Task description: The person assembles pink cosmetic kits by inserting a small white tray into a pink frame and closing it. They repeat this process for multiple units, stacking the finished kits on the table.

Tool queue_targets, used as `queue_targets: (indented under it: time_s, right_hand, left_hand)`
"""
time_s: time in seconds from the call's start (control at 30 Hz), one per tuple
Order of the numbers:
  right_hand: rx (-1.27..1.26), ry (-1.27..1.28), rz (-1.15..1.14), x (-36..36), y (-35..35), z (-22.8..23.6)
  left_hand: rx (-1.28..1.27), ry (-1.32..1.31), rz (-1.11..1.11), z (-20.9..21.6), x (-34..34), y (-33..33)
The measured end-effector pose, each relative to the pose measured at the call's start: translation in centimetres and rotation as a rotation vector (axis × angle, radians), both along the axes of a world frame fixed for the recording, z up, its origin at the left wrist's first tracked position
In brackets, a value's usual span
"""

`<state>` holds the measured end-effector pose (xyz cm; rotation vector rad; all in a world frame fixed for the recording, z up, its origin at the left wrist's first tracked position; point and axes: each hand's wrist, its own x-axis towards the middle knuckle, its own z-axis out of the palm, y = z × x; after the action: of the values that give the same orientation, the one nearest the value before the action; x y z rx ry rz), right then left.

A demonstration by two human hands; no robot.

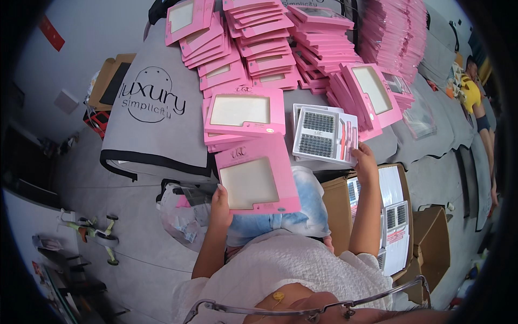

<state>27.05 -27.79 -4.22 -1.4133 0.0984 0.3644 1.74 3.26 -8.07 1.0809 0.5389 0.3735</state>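
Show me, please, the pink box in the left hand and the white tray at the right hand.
Pink box [251, 182], head view: its pale window.
White tray [325, 135], head view: between its dark rows.

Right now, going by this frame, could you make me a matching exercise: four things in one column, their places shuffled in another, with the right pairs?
Things
1. Nearest pink windowed box
2. White tray with dark clusters
3. Small green bike
4. Open carton holding packed trays

Places
A. On the floor, toward the picture's left
B. At the fingers of the right hand
C. Beside the right forearm
D. In the left hand

Pairs: 1-D, 2-B, 3-A, 4-C
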Motion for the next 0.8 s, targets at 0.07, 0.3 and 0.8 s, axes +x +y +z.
queue_targets:
  time_s: [0.07, 0.3, 0.8]
  right_hand:
    - [0.078, 0.084, -0.025, -0.1, -0.1, -0.1]
    - [0.012, -0.322, -0.174, -3.2, 1.5, -0.4]
    - [0.191, 0.058, 0.379, -8.7, -1.7, 2.6]
  left_hand:
    - [0.081, 0.053, -0.011, -2.4, -0.7, -0.2]
    - [-0.099, 0.122, 0.145, -4.0, -1.8, 0.0]
    - [0.347, 0.309, 0.077, -4.4, -3.4, 0.8]
